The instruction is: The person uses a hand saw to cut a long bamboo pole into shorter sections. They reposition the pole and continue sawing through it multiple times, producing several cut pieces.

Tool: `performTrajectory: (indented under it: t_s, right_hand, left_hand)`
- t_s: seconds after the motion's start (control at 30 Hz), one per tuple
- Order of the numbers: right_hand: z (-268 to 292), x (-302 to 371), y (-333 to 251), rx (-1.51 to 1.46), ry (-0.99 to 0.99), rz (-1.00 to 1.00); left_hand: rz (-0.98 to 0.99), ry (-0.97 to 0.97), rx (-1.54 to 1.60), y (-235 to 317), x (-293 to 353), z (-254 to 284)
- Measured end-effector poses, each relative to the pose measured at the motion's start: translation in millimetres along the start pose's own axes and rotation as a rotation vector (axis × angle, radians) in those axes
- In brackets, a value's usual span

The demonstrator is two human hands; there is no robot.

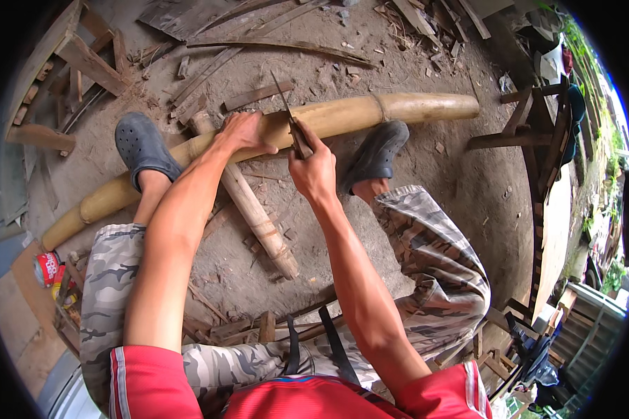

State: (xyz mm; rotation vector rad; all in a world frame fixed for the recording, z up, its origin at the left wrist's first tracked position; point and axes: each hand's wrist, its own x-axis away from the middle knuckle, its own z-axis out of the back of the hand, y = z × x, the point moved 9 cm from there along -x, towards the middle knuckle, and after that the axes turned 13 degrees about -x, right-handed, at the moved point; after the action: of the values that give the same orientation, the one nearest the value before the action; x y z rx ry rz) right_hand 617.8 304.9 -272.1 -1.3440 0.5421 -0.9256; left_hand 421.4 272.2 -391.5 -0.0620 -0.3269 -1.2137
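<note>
A long, thick yellow bamboo pole (335, 112) lies crosswise in front of me, from lower left to upper right. Beneath its middle is a round wooden log (258, 220). My left hand (243, 133) grips the pole from above, thumb on the near side and fingers over the top. Just to its right, my right hand (313, 170) is closed around the wooden handle of a hand saw (284, 96). Its thin blade shows nearly edge-on and crosses the pole; its teeth cannot be made out, nor can any cut.
My left clog (145, 146) presses against the pole; my right clog (377, 150) is by its near side. Wood scraps (258, 96) and long boards (279, 45) litter the dirt floor. A wooden frame (91, 63) stands far left, a red can (47, 269) near left, a wooden bench (517, 140) at right.
</note>
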Motion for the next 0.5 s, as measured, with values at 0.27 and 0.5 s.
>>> performTrajectory:
  t_s: [0.27,0.5]
  right_hand:
    - [48.0,156.0,-16.7,0.06,-0.097,-0.064]
    - [8.5,19.3,-1.7,-0.016,-0.016,-0.025]
  left_hand:
    - [0.019,-0.127,0.03,-13.4,17.3,-12.0]
    - [0.01,-0.104,0.047,-8.0,-3.9,4.8]
